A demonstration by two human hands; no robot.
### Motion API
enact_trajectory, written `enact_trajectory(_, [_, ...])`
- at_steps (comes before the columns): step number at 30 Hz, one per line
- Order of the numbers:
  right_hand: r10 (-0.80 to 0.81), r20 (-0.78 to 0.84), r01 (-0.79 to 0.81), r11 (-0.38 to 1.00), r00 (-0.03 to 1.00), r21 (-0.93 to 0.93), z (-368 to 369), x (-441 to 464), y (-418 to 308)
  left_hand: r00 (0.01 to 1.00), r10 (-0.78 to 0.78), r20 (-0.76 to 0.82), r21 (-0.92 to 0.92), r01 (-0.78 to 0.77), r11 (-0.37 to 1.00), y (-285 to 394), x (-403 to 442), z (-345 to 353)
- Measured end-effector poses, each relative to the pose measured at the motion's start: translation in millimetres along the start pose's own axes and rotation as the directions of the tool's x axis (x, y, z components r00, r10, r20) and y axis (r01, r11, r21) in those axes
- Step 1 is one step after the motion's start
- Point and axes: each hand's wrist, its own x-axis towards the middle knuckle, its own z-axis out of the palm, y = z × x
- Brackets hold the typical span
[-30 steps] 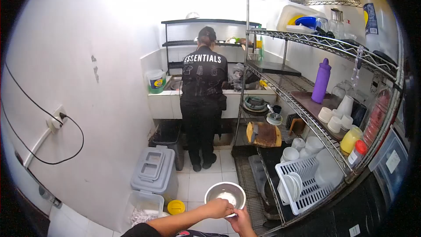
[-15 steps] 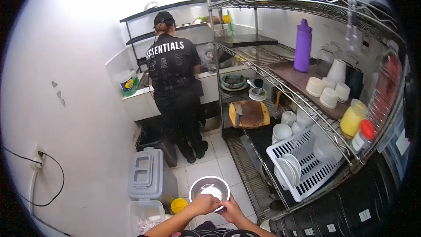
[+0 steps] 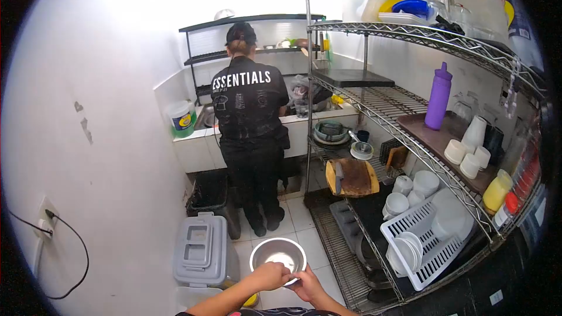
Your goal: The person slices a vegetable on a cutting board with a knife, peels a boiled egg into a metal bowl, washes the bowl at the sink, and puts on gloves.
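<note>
looking across from the left edge, i see a white wall (image 3: 117, 199) with a cord plugged in low down, then a grey lidded bin (image 3: 201, 246) at lower left. right of that, near the bottom centre, the left hand (image 3: 273, 276) slants in, knuckles up, fingers curled over the near side of a metal bowl (image 3: 274, 248). the bowl sits at lower centre, just above both hands in the frame, so it lies ahead of the person. it's round, so no long axis to speak of; its open mouth faces up. behind it, further up the frame, a co-worker (image 3: 252, 99) stands with back turned at the sink, well apart from it. the right hand (image 3: 308, 287) comes up from the bottom right and seems closed on the bowl's lower-right rim. neither is clearly nearer: both are at the bowl, fingertips meeting at that edge. whether the left pinches anything, i can't tell from here. off to the right, wire shelves (image 3: 383, 100) climb the frame, with a white dish rack (image 3: 434, 258) at lower right, well clear of the hands.
</note>
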Motion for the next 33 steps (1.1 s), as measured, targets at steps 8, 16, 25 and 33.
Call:
enact_trajectory(8, [0.027, 0.085, -0.021, 0.997, 0.996, -0.072, 4, 28, -16, 0.994, -0.103, -0.022, 0.068, 0.105, 0.992, -17, 11, -6])
enact_trajectory(16, [0.076, 0.086, -0.064, 0.989, 0.993, -0.134, -2, 32, -52, 0.984, -0.160, -0.074, -0.004, 0.161, 0.987, 4, 35, -12])
enact_trajectory(25, [0.058, 0.108, -0.046, 0.993, 0.992, -0.112, -22, 21, -71, 0.978, -0.188, -0.089, -0.058, 0.183, 0.981, 29, 54, -4])
enact_trajectory(33, [0.050, 0.094, -0.037, 0.990, 0.994, -0.135, -33, 15, -84, 0.979, -0.170, -0.110, -0.010, 0.170, 0.985, 46, 63, -5])
